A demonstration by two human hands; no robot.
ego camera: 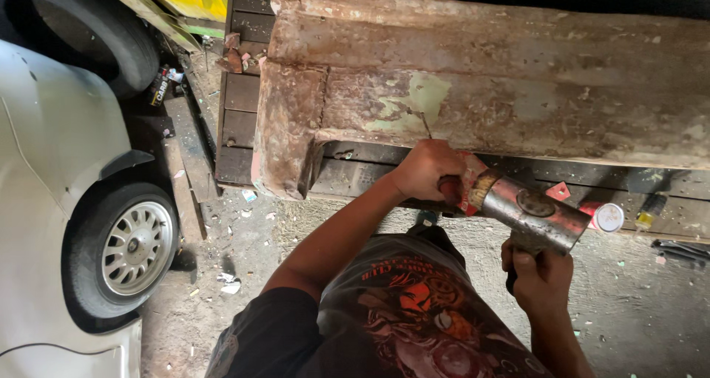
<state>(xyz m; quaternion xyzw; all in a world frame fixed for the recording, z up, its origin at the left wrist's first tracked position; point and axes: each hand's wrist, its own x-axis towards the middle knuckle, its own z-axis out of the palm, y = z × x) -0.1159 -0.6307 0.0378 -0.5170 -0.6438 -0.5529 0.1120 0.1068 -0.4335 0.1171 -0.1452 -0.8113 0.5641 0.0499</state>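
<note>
A long rusty metal panel [488, 89] with patches of pale green paint lies across dark wooden planks [240, 119]. My left hand [427, 167] is closed around a red-handled chisel-like tool [450, 189], and its thin shaft [424, 124] touches the panel's face. My right hand [541, 276] grips the handle of a heavy hammer. The hammer's cylindrical steel head [534, 212] hovers just behind the tool's handle end.
A white car with an alloy wheel [137, 246] stands at the left, and a dark tyre [89, 30] sits at the top left. A spray can [159, 89] lies by the planks. A red can with a white lid [606, 217] rests on the right. Dusty concrete floor lies below.
</note>
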